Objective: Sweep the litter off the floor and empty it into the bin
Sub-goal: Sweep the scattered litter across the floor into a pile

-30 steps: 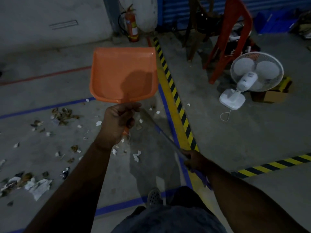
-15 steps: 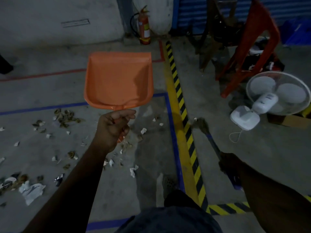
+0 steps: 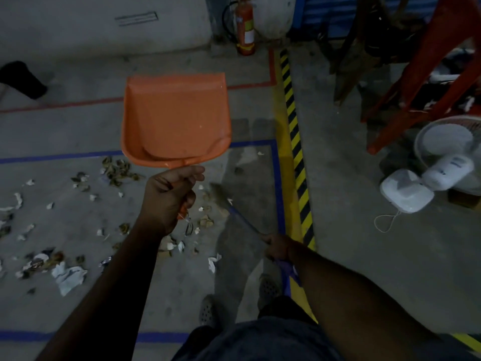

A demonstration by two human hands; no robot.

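A single wide-angle camera worn on the person's head looks forward and steeply down over both outstretched arms to the concrete floor (image 3: 351, 256), with the person's own lap and feet at the bottom edge. The left hand (image 3: 169, 196) and its orange dustpan (image 3: 177, 118) sit close to the lens at centre frame, the right hand (image 3: 277, 247) lower and to the right. Farther off, along the top edge, the view takes in a fire extinguisher (image 3: 246, 27) against the wall, with a white fan (image 3: 442, 165) at the right edge; straight floor lines bend near the margins.
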